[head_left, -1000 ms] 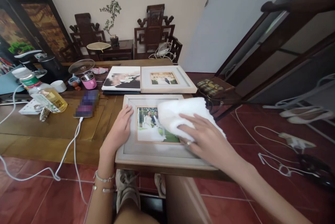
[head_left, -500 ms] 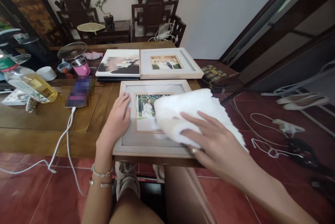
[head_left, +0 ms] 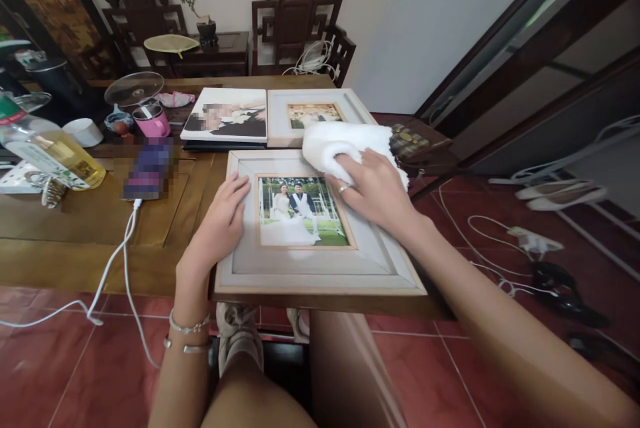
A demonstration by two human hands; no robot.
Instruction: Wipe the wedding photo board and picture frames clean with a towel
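Observation:
A pale wooden picture frame (head_left: 305,265) with a wedding photo (head_left: 303,213) of two people lies flat at the table's near edge. My left hand (head_left: 223,221) rests on its left side, fingers stretched out along the border. My right hand (head_left: 377,188) grips a fluffy white cloth (head_left: 350,141) at the frame's upper right, with some fingers tucked into the folds. The cloth covers the frame's far right corner and overlaps a second picture frame (head_left: 280,111) behind it, hiding part of that photo.
Left of the second frame lies a white-edged photo panel (head_left: 240,115). Farther left are a pink mug (head_left: 153,123), a charging phone (head_left: 149,171), a white cup (head_left: 84,132) and a bottle of yellow liquid (head_left: 60,155). A white cable (head_left: 125,248) hangs off the table. Shoes (head_left: 563,191) and cords lie on the floor.
My right hand has moved the cloth away from me and a little left, from the frame's right half to its far corner, uncovering the photo. My left hand stays on the frame.

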